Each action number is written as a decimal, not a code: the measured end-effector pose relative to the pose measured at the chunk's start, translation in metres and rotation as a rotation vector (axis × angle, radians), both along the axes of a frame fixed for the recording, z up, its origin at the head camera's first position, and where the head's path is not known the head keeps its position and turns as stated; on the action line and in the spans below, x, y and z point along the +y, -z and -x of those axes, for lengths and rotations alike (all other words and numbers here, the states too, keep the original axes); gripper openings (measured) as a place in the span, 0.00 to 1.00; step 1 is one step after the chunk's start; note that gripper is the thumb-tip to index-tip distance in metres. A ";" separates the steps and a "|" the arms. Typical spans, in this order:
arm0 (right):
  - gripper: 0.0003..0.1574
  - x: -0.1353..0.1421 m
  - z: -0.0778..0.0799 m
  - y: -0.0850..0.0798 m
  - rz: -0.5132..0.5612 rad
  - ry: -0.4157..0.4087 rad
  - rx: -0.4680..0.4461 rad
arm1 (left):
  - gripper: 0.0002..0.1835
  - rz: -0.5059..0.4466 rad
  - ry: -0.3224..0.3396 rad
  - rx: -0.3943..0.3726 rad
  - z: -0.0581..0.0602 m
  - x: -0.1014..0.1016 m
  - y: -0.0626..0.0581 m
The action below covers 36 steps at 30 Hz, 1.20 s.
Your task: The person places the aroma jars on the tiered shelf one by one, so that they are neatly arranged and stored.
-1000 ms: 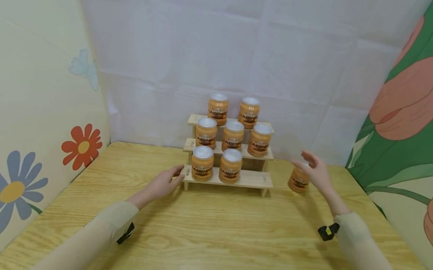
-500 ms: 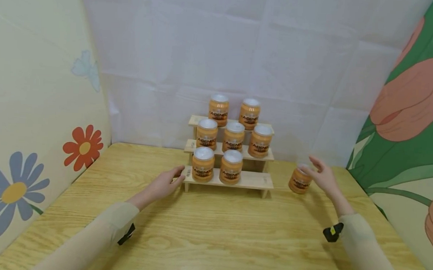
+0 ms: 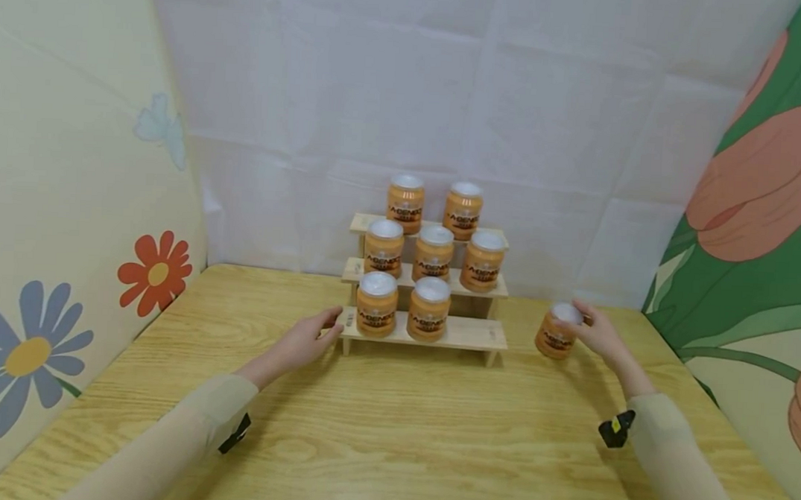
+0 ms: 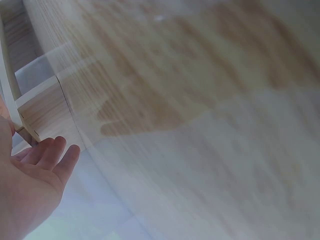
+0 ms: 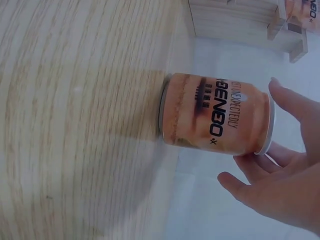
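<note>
My left hand [image 3: 305, 339] lies at the left end of the lowest tread of a three-tier wooden display stand [image 3: 467, 331]. In the left wrist view the fingers [image 4: 52, 155] are loosely bent beside the tread's end, and the thumb side is partly hidden. An orange can [image 3: 552, 336] with a silvery lid stands upright on the table, right of the stand. My right hand [image 3: 598, 335] is around its top. The right wrist view has the thumb [image 5: 290, 100] by one side of the can [image 5: 215, 115], the fingers spread on the other; whether they press it is unclear.
Several matching cans stand on the stand: two on the top tier [image 3: 405, 205], three in the middle row [image 3: 432, 255], two on the lowest tread [image 3: 376, 309]. A white cloth [image 3: 298, 126] hangs behind the wood-grain table [image 3: 393, 429]. Flower-printed panels [image 3: 764, 221] flank both sides.
My right hand has come down from above the can and moved in from its right side, so that thumb and fingers now straddle its top. The left hand stays at the stand.
</note>
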State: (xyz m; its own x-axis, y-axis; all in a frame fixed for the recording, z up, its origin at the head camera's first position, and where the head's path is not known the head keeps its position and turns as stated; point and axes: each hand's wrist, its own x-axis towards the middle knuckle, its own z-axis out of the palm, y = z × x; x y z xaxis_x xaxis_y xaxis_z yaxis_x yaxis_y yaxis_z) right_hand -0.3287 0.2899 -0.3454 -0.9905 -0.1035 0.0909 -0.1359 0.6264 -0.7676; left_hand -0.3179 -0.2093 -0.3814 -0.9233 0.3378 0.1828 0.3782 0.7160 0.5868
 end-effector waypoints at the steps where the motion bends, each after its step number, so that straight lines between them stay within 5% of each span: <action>1: 0.47 0.000 0.000 0.000 -0.003 0.005 0.003 | 0.28 0.000 0.000 0.000 0.000 0.000 0.000; 12: 0.41 -0.004 -0.002 0.004 -0.009 0.047 0.045 | 0.29 0.006 -0.003 -0.001 0.001 0.000 0.001; 24: 0.50 -0.011 -0.008 0.008 -0.002 0.083 -0.036 | 0.29 0.008 -0.007 -0.002 0.003 0.000 0.003; 36: 0.48 -0.012 -0.006 0.009 -0.012 0.085 -0.032 | 0.29 0.005 -0.009 -0.007 0.005 0.001 0.003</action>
State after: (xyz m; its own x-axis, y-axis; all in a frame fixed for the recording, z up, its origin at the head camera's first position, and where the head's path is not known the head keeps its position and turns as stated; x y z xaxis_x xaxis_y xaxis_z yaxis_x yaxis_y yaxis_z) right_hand -0.3229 0.2781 -0.3546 -0.9981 -0.0194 0.0581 -0.0569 0.6438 -0.7631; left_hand -0.3229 -0.2078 -0.3848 -0.9277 0.3299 0.1748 0.3673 0.7224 0.5858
